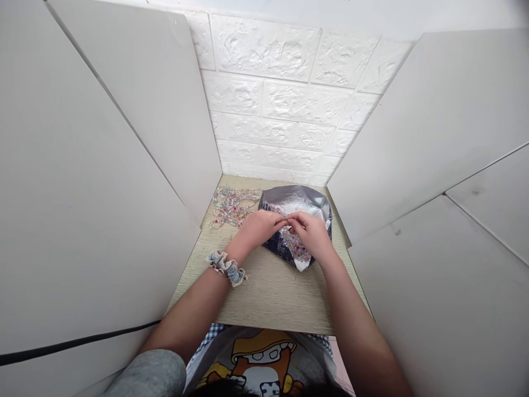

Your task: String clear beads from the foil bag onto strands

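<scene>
A dark bag with a silvery lining (295, 194) lies opened on the wooden table, and many small coloured beads (298, 247) fill it. Over its mouth, my left hand (261, 225) and my right hand (309, 229) meet at the fingertips. Both hands are closed in a pinch. Whatever lies between the fingers is too small to name. To the left of the bag rests a heap of strung beads (231, 205) in pink, white, green and red, apart from my hands.
The pale wooden table (273, 300) is narrow, with grey-white panels (165, 99) rising at its left and more panels (413, 138) at its right. A white brick-patterned wall (276, 99) closes the back. A black cable (82, 342) runs along the lower left.
</scene>
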`<state>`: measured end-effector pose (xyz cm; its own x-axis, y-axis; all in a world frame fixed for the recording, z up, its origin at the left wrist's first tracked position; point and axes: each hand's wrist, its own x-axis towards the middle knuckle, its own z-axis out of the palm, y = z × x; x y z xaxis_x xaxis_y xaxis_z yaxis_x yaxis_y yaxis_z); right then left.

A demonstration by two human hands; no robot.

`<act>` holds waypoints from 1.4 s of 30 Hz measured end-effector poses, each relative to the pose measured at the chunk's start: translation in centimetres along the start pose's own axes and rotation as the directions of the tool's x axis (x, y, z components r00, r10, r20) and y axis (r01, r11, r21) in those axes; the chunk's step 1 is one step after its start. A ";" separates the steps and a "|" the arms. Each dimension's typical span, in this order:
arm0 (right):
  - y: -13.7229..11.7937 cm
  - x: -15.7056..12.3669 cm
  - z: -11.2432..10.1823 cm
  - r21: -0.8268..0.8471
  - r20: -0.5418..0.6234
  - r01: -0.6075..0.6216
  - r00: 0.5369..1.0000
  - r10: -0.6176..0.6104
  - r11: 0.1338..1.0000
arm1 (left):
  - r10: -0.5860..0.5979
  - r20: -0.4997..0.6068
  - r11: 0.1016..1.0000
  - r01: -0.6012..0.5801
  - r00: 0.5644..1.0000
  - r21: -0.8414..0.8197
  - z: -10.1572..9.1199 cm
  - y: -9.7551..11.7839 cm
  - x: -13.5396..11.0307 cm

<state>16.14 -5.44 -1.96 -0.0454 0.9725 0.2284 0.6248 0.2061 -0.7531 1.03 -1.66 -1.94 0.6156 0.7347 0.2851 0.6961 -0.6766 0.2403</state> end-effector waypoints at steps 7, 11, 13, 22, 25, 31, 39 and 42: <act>-0.4 -0.1 0.0 -0.029 -0.019 0.057 0.998 -0.058 0.998 | -0.041 0.058 0.948 0.057 0.997 -0.314 -0.4 0.3 0.2; -0.6 -0.1 0.1 -0.016 -0.063 0.076 0.995 -0.076 0.997 | -0.098 0.115 0.823 0.146 0.988 -0.549 -1.2 0.7 0.2; -0.8 -0.2 0.1 0.004 -0.073 0.074 0.995 -0.073 0.997 | -0.121 0.154 0.766 0.191 0.981 -0.613 -1.5 1.0 0.2; -1.0 -0.1 0.3 0.375 -0.079 -0.098 0.987 0.137 0.922 | -0.214 0.199 0.661 0.291 0.956 -0.691 -1.3 0.9 0.3; -0.4 0.5 0.6 0.671 -0.034 -0.190 0.958 0.286 0.717 | -0.236 0.126 0.698 0.258 0.964 -0.668 -1.4 1.0 0.4; 0.2 1.0 1.0 0.881 0.040 -0.255 0.879 0.475 0.399 | -0.279 0.034 0.694 0.226 0.960 -0.683 -1.2 1.3 0.6; -0.1 1.0 1.8 0.885 0.087 -0.280 0.884 0.460 0.372 | -0.328 0.108 0.575 0.289 0.938 -0.766 -0.9 1.6 0.7; -0.2 0.9 2.0 0.886 0.083 -0.273 0.889 0.450 0.376 | -0.312 0.203 0.448 0.332 0.928 -0.830 -0.9 1.7 0.7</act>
<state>14.42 -4.38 -2.81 0.1765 0.9664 -0.1871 -0.4435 -0.0916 -0.8916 2.33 -2.35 -0.44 0.4294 0.9031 0.0011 0.2096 -0.1008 0.9726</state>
